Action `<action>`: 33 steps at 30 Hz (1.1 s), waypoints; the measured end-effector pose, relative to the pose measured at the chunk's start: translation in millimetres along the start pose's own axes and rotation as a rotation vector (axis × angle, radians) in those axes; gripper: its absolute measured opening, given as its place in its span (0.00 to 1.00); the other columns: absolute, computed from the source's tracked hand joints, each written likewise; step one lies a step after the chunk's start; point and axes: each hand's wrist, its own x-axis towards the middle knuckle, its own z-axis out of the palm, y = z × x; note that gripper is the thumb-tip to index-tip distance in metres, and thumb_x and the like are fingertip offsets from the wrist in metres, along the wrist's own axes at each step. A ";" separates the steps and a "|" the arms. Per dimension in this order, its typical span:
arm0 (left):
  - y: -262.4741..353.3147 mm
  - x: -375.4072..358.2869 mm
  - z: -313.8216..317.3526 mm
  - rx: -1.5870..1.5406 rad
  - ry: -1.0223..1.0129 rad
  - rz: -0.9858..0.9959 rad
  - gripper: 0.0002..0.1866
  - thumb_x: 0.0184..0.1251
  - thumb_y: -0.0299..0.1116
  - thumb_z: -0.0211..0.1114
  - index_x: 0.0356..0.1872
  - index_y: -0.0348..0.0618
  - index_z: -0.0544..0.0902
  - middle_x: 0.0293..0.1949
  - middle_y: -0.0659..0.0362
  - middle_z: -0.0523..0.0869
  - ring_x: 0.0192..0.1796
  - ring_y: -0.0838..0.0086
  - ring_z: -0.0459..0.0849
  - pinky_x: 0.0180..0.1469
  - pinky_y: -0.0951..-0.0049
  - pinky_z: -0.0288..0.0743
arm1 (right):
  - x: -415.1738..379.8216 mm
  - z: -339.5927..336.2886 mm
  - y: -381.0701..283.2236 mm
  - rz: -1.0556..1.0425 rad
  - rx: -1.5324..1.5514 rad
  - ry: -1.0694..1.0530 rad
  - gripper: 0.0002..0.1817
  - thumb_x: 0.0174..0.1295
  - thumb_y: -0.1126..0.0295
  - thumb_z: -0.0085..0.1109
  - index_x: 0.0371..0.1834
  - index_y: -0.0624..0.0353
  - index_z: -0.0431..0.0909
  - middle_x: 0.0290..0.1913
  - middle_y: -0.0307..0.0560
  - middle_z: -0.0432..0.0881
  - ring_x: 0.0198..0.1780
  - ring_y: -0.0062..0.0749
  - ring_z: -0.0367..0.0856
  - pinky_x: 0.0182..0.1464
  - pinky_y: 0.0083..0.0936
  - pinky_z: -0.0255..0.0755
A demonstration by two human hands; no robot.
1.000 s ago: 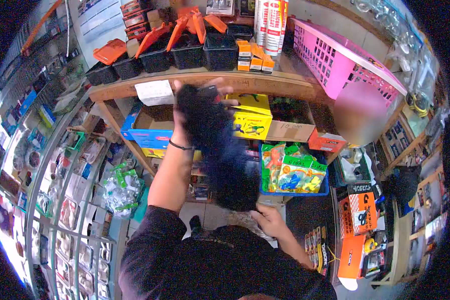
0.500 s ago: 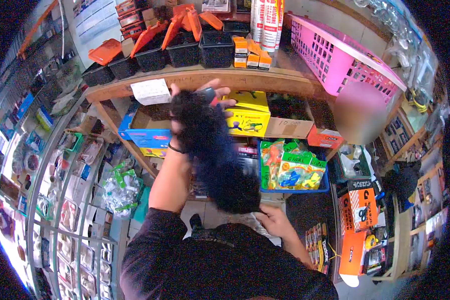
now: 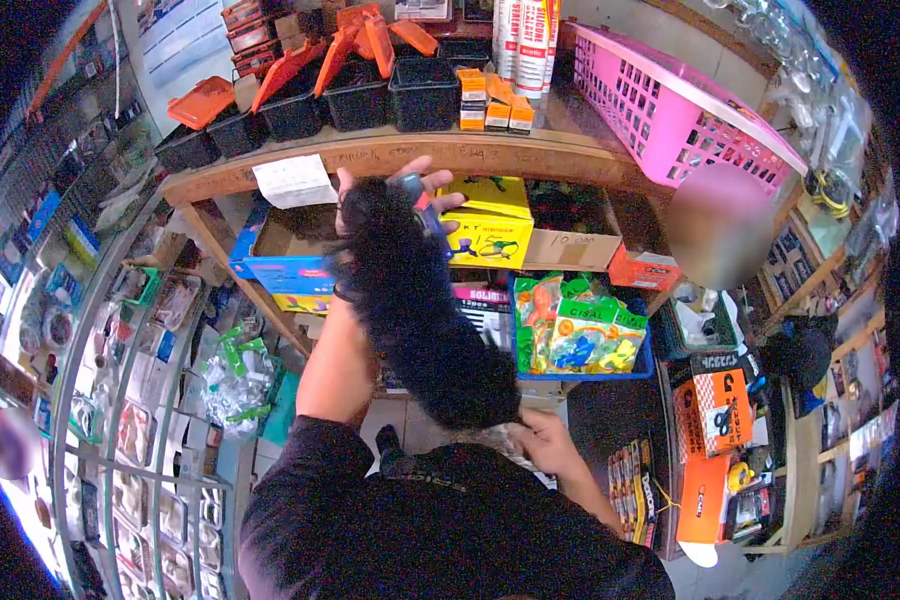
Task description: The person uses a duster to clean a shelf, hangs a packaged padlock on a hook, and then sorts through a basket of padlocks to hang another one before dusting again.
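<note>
A long black fluffy duster (image 3: 425, 310) slants down from upper left to lower right in front of the dark shirt. At its upper end, my left hand (image 3: 437, 190) is partly covered by the fluff; its fingers show around a grey and blue end piece. My left forearm runs behind the duster. Down at the lower tip, my right hand (image 3: 548, 443) pinches the duster's end. Clear plastic (image 3: 500, 438) shows beside the right fingers.
A wooden shelf (image 3: 380, 152) carries black bins, sealant tubes (image 3: 526, 45) and a pink basket (image 3: 660, 110). Beneath are a yellow box (image 3: 487, 240) and a blue tray (image 3: 580, 376) of packets. Glass-fronted racks stand left, orange boxes (image 3: 703, 505) right.
The view has shifted slightly, so the shelf sits a little further left. The duster is less blurred and looks straighter. Both hands keep their hold.
</note>
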 end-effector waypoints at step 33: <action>-13.7 -21.4 22.9 0.165 0.544 0.080 0.43 0.54 0.67 0.35 0.54 0.34 0.64 0.48 0.45 0.73 0.48 0.54 0.73 0.50 0.53 0.67 | -13.5 -7.7 17.6 0.174 0.043 0.109 0.09 0.57 0.68 0.51 0.26 0.62 0.70 0.19 0.37 0.72 0.21 0.18 0.67 0.23 0.20 0.64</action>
